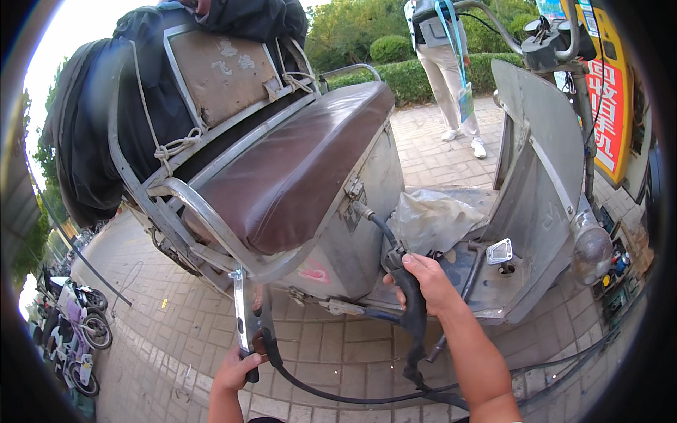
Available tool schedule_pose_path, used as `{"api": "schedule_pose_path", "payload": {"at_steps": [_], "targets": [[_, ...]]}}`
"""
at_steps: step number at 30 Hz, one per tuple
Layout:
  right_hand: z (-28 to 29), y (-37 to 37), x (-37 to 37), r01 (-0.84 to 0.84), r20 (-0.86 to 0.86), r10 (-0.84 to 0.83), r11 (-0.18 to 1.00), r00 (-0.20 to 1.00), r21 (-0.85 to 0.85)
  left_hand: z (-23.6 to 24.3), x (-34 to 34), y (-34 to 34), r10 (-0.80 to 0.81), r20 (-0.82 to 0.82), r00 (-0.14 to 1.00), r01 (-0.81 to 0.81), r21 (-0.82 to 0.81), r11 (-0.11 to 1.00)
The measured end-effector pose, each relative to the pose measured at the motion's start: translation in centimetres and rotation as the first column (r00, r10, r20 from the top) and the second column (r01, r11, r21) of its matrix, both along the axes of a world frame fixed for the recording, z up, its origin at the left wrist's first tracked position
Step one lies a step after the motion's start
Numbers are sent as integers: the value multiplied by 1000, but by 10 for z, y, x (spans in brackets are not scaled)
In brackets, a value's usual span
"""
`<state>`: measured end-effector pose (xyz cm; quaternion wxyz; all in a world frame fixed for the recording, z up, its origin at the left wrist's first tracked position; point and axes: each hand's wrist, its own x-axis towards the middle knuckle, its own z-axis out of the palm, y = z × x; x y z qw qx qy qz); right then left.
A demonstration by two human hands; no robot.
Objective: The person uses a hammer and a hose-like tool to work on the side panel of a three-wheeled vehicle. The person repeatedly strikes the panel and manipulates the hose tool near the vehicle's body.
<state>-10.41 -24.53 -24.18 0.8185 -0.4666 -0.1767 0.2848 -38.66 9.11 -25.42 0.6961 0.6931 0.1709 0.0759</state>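
Observation:
My right hand (422, 285) is closed on a black wrapped hose fitting (404, 276), whose upper line runs to a metal socket (361, 209) on the side of a grey seat box below a brown padded seat (282, 162). At lower left my left hand (236, 368) is closed on the black grip of an upright metal bar with holes (241, 310), beside the vehicle's frame. A black hose (317, 388) curves along beneath both hands. On the vehicle's footboard lie a crumpled translucent plastic bag (434, 218) and, to its right, a small metal pedal (499, 251).
A curved front shield (536, 162) and handlebar (546, 49) stand at right, beside a yellow sign board (606, 42). Dark covers (88, 127) are roped on behind the seat. A person (444, 77) stands beyond on the paving. Parked two-wheelers (81, 331) line the left, near a hedge (391, 49).

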Motion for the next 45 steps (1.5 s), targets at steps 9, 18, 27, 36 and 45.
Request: {"api": "schedule_pose_path", "payload": {"at_steps": [9, 18, 27, 36, 45], "targets": [[9, 18, -14, 569, 401, -460, 795, 792, -212, 14, -23, -3, 12, -25, 1000, -10, 100, 995], [-23, 97, -30, 772, 694, -477, 610, 539, -180, 26, -18, -15, 20, 5, 1000, -20, 137, 990], [-33, 88, -32, 589, 509, -468, 802, 722, -98, 26, -19, -12, 47, 32, 998, -52, 172, 984], [-2, -2, -17, 207, 169, -196, 977, 966, -49, 28, -14, -12, 35, 40, 999, -42, 188, 981], [2, 1, -4, 86, 163, -70, 992, 984, -94, 30, -17, -16, 48, 40, 998, -54, 176, 983]]}}
